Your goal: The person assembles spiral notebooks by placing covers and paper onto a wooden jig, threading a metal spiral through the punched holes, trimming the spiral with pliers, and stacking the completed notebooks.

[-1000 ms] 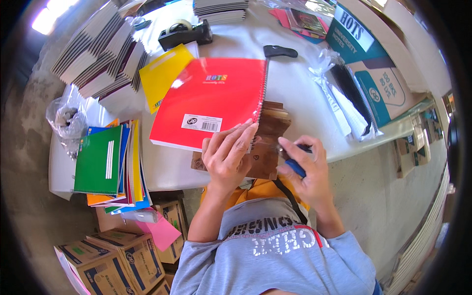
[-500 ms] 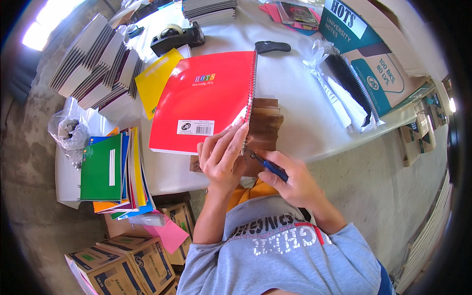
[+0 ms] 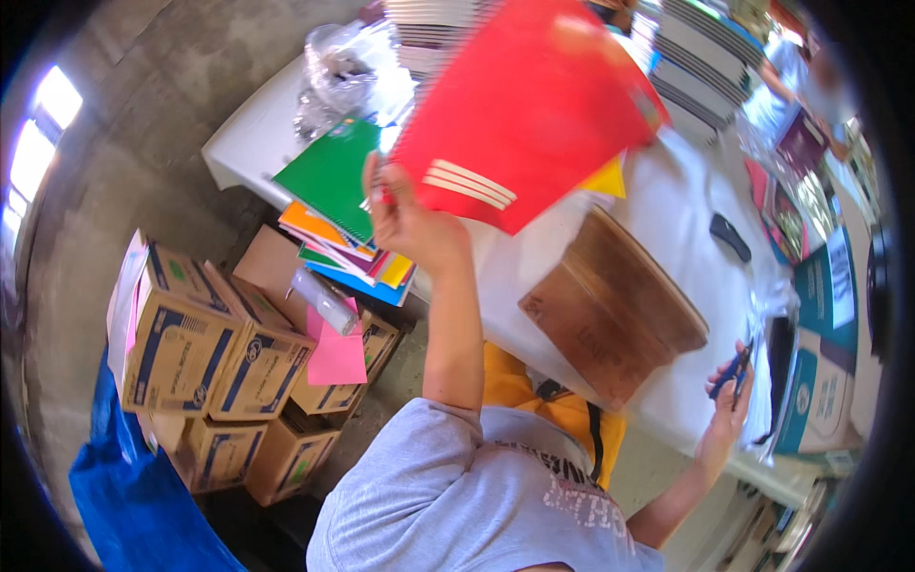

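A red spiral notebook (image 3: 534, 105) hangs over the table, slightly blurred, with a cover bearing pale stripes facing me. My left hand (image 3: 416, 221) grips it near its lower left corner. Below and left of it, a green notebook (image 3: 329, 176) tops a stack of coloured notebooks (image 3: 348, 250) at the table edge. My right hand (image 3: 728, 396) is closed around blue-handled pliers (image 3: 735, 374), out at the right side of the table. Between my hands sits a brown wooden stand (image 3: 610, 310) at the table's near edge, touched by neither.
Cardboard boxes (image 3: 181, 348) are piled at the lower left, with pink sheets (image 3: 335, 357) on them. A teal and white carton (image 3: 822, 391) stands at the right. Notebook stacks (image 3: 705, 62) fill the far side, where another person (image 3: 786, 71) is. A black object (image 3: 730, 236) lies on the table.
My left hand has lifted the red notebook off the wooden stand and swung it left, its other cover now showing. My right hand has moved away rightward with the pliers. The view has turned left.
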`<state>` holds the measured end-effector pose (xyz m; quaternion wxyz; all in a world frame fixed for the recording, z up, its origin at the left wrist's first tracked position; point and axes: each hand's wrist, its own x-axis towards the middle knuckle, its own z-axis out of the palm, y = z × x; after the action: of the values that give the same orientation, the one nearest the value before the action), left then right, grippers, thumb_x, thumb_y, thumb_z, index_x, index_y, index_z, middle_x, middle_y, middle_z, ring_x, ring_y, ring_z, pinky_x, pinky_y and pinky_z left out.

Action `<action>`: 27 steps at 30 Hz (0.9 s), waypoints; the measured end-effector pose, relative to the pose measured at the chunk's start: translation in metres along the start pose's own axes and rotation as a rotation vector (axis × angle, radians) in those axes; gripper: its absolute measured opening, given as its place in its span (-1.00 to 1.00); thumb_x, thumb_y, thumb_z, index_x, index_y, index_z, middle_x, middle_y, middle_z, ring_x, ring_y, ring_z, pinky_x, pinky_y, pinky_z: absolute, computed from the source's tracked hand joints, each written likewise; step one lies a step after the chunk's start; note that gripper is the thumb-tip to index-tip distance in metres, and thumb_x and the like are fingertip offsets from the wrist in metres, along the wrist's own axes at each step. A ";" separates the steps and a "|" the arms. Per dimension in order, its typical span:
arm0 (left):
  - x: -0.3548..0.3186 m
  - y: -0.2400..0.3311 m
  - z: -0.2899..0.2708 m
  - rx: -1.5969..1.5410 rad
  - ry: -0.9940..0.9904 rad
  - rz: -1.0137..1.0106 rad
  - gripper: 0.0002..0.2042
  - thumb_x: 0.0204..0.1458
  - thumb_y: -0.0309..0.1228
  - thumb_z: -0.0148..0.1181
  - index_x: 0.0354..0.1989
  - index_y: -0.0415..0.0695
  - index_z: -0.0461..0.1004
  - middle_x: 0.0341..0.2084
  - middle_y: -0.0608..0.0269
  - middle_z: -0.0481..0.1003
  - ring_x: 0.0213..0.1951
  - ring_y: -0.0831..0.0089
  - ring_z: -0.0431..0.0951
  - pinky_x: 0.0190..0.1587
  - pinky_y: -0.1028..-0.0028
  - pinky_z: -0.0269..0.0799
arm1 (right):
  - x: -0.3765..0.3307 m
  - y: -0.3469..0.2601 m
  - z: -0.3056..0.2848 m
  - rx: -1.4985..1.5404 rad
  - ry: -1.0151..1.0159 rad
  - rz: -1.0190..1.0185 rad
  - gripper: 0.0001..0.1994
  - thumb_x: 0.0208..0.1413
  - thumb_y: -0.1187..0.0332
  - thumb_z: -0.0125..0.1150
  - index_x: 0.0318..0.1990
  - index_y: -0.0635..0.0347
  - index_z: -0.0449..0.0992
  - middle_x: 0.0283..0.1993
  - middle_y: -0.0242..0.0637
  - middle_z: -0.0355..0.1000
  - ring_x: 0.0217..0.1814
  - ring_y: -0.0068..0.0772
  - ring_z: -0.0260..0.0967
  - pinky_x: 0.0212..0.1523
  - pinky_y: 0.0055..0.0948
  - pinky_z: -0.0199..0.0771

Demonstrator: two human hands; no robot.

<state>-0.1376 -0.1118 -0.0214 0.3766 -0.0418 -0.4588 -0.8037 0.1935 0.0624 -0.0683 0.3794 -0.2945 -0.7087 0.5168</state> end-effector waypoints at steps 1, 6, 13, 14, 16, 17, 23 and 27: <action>0.020 0.001 -0.011 -0.314 0.115 -0.077 -0.85 0.03 -0.50 0.15 -0.24 -0.27 0.46 -0.21 0.11 0.46 -0.23 0.35 0.47 -0.17 0.51 0.36 | 0.012 0.003 -0.002 -0.043 -0.013 0.001 -0.52 0.18 0.09 -0.02 0.18 0.14 0.23 -0.16 -0.38 0.23 -0.21 -0.61 0.16 -0.10 -0.58 0.21; 0.066 -0.041 -0.077 -0.013 0.275 0.034 -0.83 0.02 -0.45 0.16 -0.26 -0.25 0.40 -0.24 0.17 0.41 -0.26 0.42 0.41 -0.17 0.54 0.31 | 0.077 0.016 -0.001 -0.688 -0.011 -0.248 -0.57 0.18 0.19 -0.01 0.15 0.18 0.25 0.02 -0.14 0.28 0.12 -0.14 0.21 0.10 -0.26 0.15; 0.061 -0.039 -0.096 1.536 -0.204 0.086 -0.57 -0.18 -0.30 0.28 -0.06 0.04 0.39 -0.05 0.15 0.30 0.14 0.10 0.11 0.00 -0.15 0.07 | 0.158 0.092 0.021 -1.259 0.001 -0.010 -0.53 0.10 -0.01 -0.01 0.15 -0.16 0.26 -0.05 -0.14 0.24 0.08 -0.07 0.19 0.06 -0.10 0.18; 0.059 -0.037 -0.096 1.601 -0.128 0.188 -0.57 -0.17 -0.29 0.25 -0.03 0.07 0.39 0.01 0.11 0.26 0.20 0.03 0.01 0.01 -0.25 0.00 | 0.162 0.097 0.025 -1.394 -0.039 -0.010 -0.52 0.08 -0.07 -0.02 0.15 -0.20 0.26 -0.06 -0.16 0.23 0.08 -0.08 0.18 0.05 -0.03 0.18; 0.049 -0.034 -0.091 1.525 -0.164 0.327 -0.54 -0.15 -0.29 0.26 0.00 0.07 0.37 0.04 0.12 0.23 0.20 0.03 0.04 0.07 -0.21 -0.05 | 0.165 0.093 0.031 -1.406 -0.064 0.055 -0.51 0.07 -0.09 -0.01 0.14 -0.20 0.27 -0.03 -0.16 0.22 0.11 -0.07 0.15 0.05 0.04 0.16; 0.044 -0.035 -0.086 1.456 -0.187 0.467 -0.52 -0.14 -0.29 0.27 0.04 0.08 0.36 0.07 0.12 0.20 0.19 0.03 0.06 0.13 -0.17 -0.10 | 0.167 0.089 0.036 -1.409 -0.103 0.115 -0.50 0.05 -0.11 -0.01 0.13 -0.20 0.28 0.00 -0.16 0.21 0.14 -0.06 0.13 0.04 0.11 0.15; -0.035 -0.090 -0.004 0.738 -1.076 0.211 -0.38 -0.09 -0.26 0.23 0.13 -0.30 0.19 0.11 -0.20 0.20 0.13 -0.06 0.22 0.14 0.19 0.15 | 0.253 0.083 0.080 -0.778 -0.383 -0.094 -0.51 0.05 -0.08 0.04 0.02 0.04 0.38 0.03 -0.09 0.27 -0.08 -0.19 0.35 -0.10 -0.05 0.32; -0.017 -0.175 0.046 0.993 -0.973 0.134 -0.31 -0.09 -0.11 0.20 0.12 -0.36 0.16 0.05 -0.27 0.25 0.07 -0.08 0.29 0.07 0.17 0.24 | 0.297 0.067 0.179 -0.385 -0.455 0.424 -0.40 0.04 -0.18 -0.01 -0.06 0.23 0.38 -0.23 -0.22 0.43 -0.26 -0.42 0.38 -0.23 -0.21 0.38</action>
<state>-0.2510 -0.0148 -0.1252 0.1517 -0.2480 -0.8849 -0.3640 -0.1155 0.2310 -0.0949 0.0342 -0.3784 -0.7825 0.4933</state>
